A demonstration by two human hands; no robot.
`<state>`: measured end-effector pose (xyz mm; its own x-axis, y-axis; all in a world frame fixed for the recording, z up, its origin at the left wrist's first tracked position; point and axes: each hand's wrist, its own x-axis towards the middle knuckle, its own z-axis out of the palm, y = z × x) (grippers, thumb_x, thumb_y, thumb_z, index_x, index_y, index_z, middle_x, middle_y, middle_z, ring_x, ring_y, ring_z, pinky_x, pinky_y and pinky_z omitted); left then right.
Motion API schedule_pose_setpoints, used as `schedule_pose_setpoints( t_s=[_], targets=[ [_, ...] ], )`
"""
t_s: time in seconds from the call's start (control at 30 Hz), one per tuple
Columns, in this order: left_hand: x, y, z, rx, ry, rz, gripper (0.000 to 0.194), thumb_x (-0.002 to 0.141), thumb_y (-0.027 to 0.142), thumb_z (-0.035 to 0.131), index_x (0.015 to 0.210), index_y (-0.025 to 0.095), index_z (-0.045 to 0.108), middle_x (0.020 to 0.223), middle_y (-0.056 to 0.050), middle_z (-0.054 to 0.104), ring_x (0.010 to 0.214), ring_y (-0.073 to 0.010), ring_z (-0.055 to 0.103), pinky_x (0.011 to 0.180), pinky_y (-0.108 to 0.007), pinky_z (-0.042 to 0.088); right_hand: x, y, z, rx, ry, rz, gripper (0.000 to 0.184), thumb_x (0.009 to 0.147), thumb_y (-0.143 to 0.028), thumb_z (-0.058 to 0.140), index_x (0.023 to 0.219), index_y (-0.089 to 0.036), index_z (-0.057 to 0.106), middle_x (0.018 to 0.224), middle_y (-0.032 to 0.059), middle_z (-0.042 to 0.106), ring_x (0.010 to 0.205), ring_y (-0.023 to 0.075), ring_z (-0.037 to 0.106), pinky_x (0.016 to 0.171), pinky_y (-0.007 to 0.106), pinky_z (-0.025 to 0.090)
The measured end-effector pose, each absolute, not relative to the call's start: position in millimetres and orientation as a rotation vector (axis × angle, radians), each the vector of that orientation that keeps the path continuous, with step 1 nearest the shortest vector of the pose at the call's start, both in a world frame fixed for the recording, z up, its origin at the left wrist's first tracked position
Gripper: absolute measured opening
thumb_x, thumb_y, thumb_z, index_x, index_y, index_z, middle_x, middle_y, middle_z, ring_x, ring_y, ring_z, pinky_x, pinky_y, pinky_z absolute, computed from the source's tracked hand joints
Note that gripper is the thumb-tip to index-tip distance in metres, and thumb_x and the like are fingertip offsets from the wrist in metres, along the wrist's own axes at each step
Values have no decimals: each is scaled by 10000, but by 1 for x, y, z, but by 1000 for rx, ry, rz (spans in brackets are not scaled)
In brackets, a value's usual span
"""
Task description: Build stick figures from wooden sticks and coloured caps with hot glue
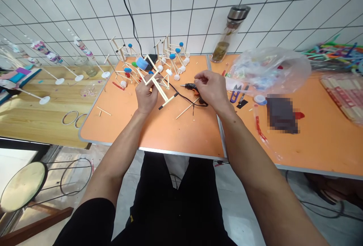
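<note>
My left hand (147, 93) is closed around a frame of pale wooden sticks (161, 89), which tilts above the orange table. Two of the frame's ends are dark-tipped. Just to the right lies a black and orange glue gun (190, 86), nozzle pointing left and its cord running toward the left hand. My right hand (211, 87) is over the gun's rear part, thumb and fingertips pinched together; what lies between them is too small to make out. A loose thin stick (187, 109) rests on the table below the gun.
Behind my left hand stand several stick models with blue and white round parts (172, 56). A glass tea bottle (224, 45) stands by the wall. To the right are purple snips (235, 93), a plastic bag (272, 68) and a blurred dark object (280, 113).
</note>
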<state>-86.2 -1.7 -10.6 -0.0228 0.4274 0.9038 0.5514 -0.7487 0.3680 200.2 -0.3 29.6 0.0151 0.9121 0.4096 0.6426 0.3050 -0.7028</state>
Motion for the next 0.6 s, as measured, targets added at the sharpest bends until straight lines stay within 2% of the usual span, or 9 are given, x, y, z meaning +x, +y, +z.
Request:
schedule_pose_setpoints(
  t_s=[0.13,0.3,0.43,0.6],
  targets=[
    [-89,-5,-10,-2097,-1072,-1801,231,1176,373,679,1233,302,891,1052,-67,887,985,-239,874,980,-411,705,188,-11,37,-1414,-1745,466,196,948,-216,692,1013,-220,877,986,79,885,955,288,802,910,427,599],
    [-93,-9,-9,-2159,-1026,-1783,276,1199,459,661,1278,311,881,1207,-106,912,1174,-296,895,1063,-486,725,188,-10,36,-1460,-1751,477,165,974,-202,702,1000,-222,864,994,76,887,969,291,806,896,424,582],
    [-94,-9,-9,-2229,-1097,-1688,365,1225,509,571,1285,305,867,1236,-109,915,1226,-295,896,1107,-504,736,197,-4,31,-1490,-1777,435,187,968,-196,684,1013,-240,861,1027,79,893,985,304,807,918,441,602],
    [-94,-7,-11,-2204,-1074,-1705,354,1222,521,580,1309,299,842,1246,-114,912,1230,-298,896,1125,-515,735,225,3,36,-1656,-1733,258,265,970,-201,676,1120,-233,893,1112,129,904,1087,374,817,986,517,625]
  ],
)
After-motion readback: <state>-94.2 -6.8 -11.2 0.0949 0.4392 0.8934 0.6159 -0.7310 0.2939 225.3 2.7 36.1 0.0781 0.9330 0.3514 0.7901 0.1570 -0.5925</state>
